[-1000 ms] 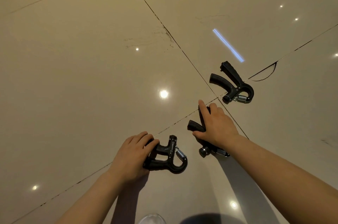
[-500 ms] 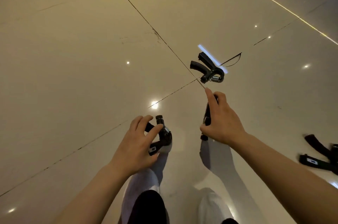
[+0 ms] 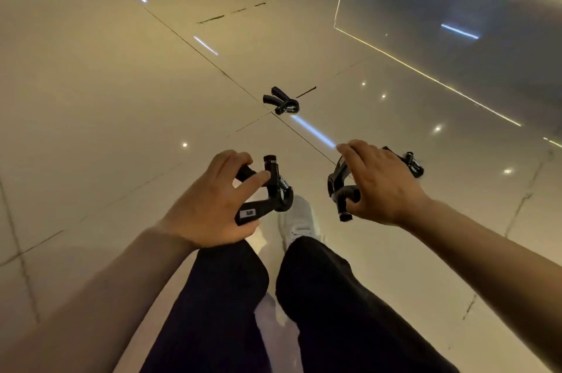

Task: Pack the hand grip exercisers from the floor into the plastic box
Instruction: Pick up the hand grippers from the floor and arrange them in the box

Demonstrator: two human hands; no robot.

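Note:
My left hand grips a black hand grip exerciser with a white label on one handle and a spring by the knob. In my right hand is a second black exerciser, its handles poking out on the left and its spring end on the right. Both are held up off the floor above my legs. A third black exerciser lies on the glossy tiled floor further ahead, by a tile joint. The plastic box is not in view.
My dark trouser legs and a white shoe fill the lower middle. The beige tile floor stretches all around with bright light reflections. A glass panel or darker wall area rises at the upper right.
Both hands have lifted their exercisers off the floor and the view has risen and tilted, so my legs and shoe now show. The third exerciser looks further away.

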